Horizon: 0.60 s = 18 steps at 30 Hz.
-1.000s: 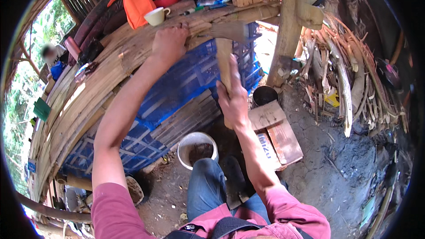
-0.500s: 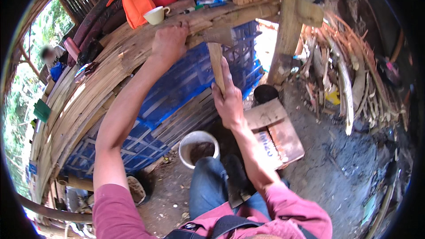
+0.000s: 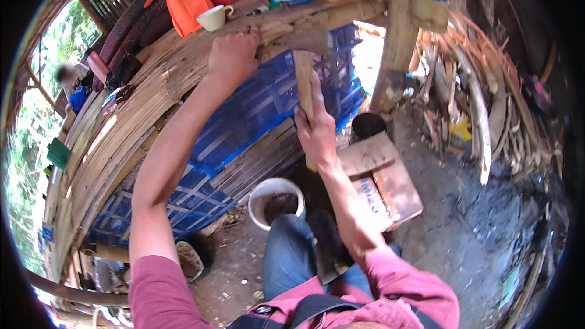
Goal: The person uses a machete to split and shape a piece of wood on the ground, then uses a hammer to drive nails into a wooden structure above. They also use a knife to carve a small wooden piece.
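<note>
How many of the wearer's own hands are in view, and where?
2. The left hand is on the wooden platform, near the cream cup; the right hand grips a wooden-handled tool. Parts of both hands are hidden.

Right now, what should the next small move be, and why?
I'd perhaps ease the left hand slightly leftward along the pale wooden-slatted platform: the right hand grips a tan wooden-handled tool, and its broad, grey, blurred head shows just right of the left hand.
</note>
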Available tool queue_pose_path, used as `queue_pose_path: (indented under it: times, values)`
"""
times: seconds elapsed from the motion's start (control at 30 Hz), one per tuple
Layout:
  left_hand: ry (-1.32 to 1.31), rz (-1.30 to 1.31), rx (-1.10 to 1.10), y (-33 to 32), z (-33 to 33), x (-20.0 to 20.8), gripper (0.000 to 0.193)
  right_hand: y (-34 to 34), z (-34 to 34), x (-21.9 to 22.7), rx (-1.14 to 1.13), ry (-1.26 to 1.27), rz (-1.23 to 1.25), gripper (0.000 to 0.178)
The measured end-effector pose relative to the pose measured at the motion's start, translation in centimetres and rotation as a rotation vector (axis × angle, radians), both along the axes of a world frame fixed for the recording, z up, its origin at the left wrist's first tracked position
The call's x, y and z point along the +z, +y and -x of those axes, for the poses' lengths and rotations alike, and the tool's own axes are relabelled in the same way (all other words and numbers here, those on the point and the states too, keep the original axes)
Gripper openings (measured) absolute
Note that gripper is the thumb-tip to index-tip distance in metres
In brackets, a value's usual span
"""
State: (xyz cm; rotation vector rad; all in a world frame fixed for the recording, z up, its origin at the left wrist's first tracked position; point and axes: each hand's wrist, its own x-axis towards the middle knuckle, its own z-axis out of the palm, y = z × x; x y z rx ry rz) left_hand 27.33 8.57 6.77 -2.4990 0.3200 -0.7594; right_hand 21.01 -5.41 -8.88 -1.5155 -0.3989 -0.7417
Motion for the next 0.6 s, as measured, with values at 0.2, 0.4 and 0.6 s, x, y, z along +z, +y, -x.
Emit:
queue_pose_path:
  times: [0.2, 0.4, 0.6]
  values:
    - [-0.015, 0.014, 0.039, -0.6, -0.5, 0.4, 0.062, 0.1, -0.5, -0.1, -0.141, -0.088, 0.139, 0.055]
    - [-0.012, 0.019, 0.025, -0.3, -0.7, 0.4, 0.067, 1.2, 0.6, -0.4, -0.152, -0.244, -0.144, 0.060]
    - [0.214, 0.222, -0.128, 2.0, 0.5, 2.2, 0.075, 0.6, 1.6, 2.0, -0.108, -0.236, -0.063, 0.067]
